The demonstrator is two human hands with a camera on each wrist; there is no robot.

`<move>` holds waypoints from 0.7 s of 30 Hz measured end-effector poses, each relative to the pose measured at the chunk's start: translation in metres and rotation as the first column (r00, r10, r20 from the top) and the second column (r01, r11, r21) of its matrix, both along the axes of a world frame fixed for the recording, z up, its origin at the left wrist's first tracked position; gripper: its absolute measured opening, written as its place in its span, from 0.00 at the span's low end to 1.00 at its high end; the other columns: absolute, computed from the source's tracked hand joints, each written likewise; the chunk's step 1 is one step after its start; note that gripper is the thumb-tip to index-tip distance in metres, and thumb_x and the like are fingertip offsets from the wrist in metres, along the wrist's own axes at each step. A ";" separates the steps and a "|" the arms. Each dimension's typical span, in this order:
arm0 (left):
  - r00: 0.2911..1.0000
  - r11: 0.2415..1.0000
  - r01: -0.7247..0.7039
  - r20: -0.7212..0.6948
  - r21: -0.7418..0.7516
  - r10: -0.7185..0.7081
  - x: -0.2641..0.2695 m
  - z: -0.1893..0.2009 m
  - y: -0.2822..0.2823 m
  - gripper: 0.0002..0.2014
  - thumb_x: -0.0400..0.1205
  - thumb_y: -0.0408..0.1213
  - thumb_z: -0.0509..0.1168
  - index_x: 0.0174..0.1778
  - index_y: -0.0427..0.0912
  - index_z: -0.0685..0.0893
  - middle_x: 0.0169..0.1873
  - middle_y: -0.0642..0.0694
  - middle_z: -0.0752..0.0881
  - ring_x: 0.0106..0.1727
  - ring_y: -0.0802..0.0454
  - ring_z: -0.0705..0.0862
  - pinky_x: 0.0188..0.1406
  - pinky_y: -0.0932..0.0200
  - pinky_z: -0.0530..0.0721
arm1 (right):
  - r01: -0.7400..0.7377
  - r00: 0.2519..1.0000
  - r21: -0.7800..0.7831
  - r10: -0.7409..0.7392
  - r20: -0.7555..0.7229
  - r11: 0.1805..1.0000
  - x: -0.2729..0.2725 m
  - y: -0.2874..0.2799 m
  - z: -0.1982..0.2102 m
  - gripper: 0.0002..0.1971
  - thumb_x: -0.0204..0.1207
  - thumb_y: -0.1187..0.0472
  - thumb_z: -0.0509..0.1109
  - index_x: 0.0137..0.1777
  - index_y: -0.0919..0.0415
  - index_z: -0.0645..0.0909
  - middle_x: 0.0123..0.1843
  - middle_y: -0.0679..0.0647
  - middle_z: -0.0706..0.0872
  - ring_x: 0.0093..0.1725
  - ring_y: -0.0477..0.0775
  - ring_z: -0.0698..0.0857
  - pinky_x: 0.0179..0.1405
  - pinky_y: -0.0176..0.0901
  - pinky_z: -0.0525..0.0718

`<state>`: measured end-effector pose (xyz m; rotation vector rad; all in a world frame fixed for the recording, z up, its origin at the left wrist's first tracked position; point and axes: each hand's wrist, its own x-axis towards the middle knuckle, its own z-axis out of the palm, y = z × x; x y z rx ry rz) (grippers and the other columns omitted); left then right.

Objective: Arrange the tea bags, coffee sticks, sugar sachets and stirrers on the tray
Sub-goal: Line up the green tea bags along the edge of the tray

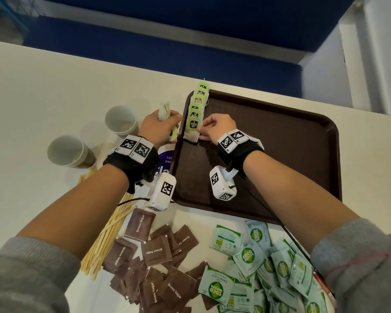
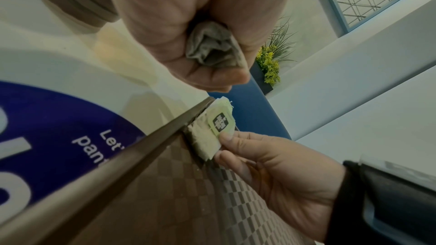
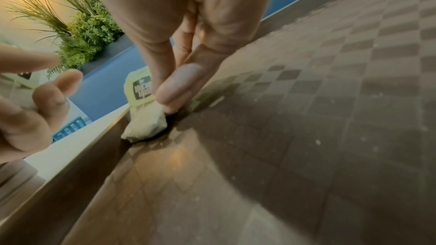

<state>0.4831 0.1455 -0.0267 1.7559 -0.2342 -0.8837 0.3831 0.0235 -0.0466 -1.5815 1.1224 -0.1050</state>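
A brown tray point(image 1: 280, 154) lies on the white table. Several green-tagged tea bags point(image 1: 198, 105) form an overlapping row along its left rim. My right hand point(image 1: 201, 132) pinches the nearest tea bag point(image 1: 192, 133) of that row at its right edge; the right wrist view shows this tea bag point(image 3: 146, 120) against the rim under my fingers point(image 3: 179, 85). Just left of the tray, my left hand point(image 1: 169, 125) grips a bunch of tea bags point(image 1: 164, 111), seen bunched in the fist point(image 2: 213, 49). Wooden stirrers point(image 1: 108, 231), brown sugar sachets point(image 1: 158, 251) and green coco sugar sachets point(image 1: 257, 263) lie on the table in front.
Two paper cups point(image 1: 122, 119) point(image 1: 68, 151) stand left of my left hand. A blue round sticker point(image 1: 166, 163) lies under my left wrist. The table's far edge runs just behind the tray. Most of the tray floor point(image 3: 330, 118) is bare.
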 end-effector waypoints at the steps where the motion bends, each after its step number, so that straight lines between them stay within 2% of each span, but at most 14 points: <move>1: 1.000 1.000 -0.003 -0.003 0.003 0.003 0.000 0.000 0.000 0.03 0.80 0.37 0.68 0.40 0.47 0.82 0.32 0.47 0.81 0.34 0.50 0.81 0.20 0.65 0.79 | 0.003 1.000 0.007 -0.003 0.004 1.000 0.000 0.000 0.000 0.11 0.71 0.72 0.75 0.33 0.59 0.78 0.33 0.52 0.81 0.33 0.48 0.84 0.35 0.39 0.89; 6: 1.000 1.000 0.007 -0.011 0.017 -0.007 -0.004 0.002 -0.003 0.04 0.80 0.37 0.68 0.39 0.46 0.81 0.30 0.47 0.80 0.30 0.53 0.80 0.20 0.66 0.79 | -0.003 0.999 -0.013 0.002 -0.034 1.000 -0.001 0.000 0.002 0.10 0.69 0.67 0.78 0.37 0.58 0.78 0.34 0.50 0.82 0.32 0.46 0.85 0.34 0.38 0.89; 10: 1.000 0.999 -0.004 -0.018 0.041 0.004 -0.006 0.001 -0.005 0.08 0.80 0.44 0.68 0.43 0.44 0.81 0.32 0.47 0.82 0.34 0.52 0.82 0.25 0.62 0.81 | -0.009 1.000 -0.140 0.006 -0.025 0.990 -0.005 0.002 0.011 0.12 0.70 0.58 0.78 0.47 0.57 0.78 0.36 0.51 0.84 0.30 0.45 0.85 0.22 0.31 0.83; 12: 0.999 0.999 -0.022 -0.048 0.030 0.024 -0.006 0.003 -0.007 0.12 0.79 0.46 0.68 0.50 0.40 0.82 0.40 0.43 0.86 0.42 0.47 0.86 0.33 0.55 0.85 | -0.059 0.997 -0.159 0.066 0.038 0.986 -0.006 0.006 0.020 0.11 0.71 0.53 0.77 0.46 0.55 0.79 0.38 0.54 0.86 0.31 0.47 0.87 0.28 0.36 0.87; 14: 0.994 0.999 -0.047 -0.095 0.011 0.048 -0.007 0.006 -0.009 0.18 0.79 0.46 0.68 0.59 0.38 0.80 0.52 0.37 0.86 0.52 0.42 0.87 0.42 0.50 0.88 | -0.162 0.977 -0.059 0.169 0.133 0.985 -0.006 0.012 0.031 0.08 0.73 0.51 0.75 0.43 0.55 0.82 0.38 0.56 0.87 0.34 0.49 0.88 0.39 0.44 0.90; 17: 0.983 0.995 -0.099 -0.154 -0.003 0.097 -0.010 0.011 -0.011 0.17 0.81 0.42 0.66 0.61 0.38 0.75 0.58 0.36 0.83 0.57 0.41 0.84 0.51 0.47 0.86 | -0.331 0.935 0.072 0.317 0.159 0.941 -0.005 0.021 0.040 0.10 0.74 0.54 0.74 0.47 0.61 0.84 0.39 0.58 0.87 0.35 0.48 0.88 0.42 0.43 0.90; 19: 0.972 0.991 -0.135 -0.195 -0.025 0.127 -0.013 0.015 -0.013 0.17 0.82 0.41 0.65 0.63 0.37 0.73 0.59 0.36 0.81 0.57 0.41 0.84 0.51 0.47 0.86 | -0.355 0.926 0.077 0.338 0.171 0.932 -0.004 0.023 0.042 0.06 0.74 0.60 0.74 0.46 0.62 0.83 0.37 0.57 0.86 0.34 0.48 0.88 0.42 0.43 0.90; 21: 0.965 0.986 -0.163 -0.211 -0.034 0.153 -0.014 0.019 -0.014 0.22 0.82 0.41 0.65 0.69 0.35 0.70 0.60 0.37 0.80 0.57 0.41 0.84 0.50 0.46 0.87 | -0.338 0.926 0.078 0.317 0.203 0.938 -0.003 0.023 0.044 0.03 0.74 0.64 0.74 0.44 0.63 0.83 0.37 0.57 0.86 0.35 0.49 0.88 0.41 0.41 0.90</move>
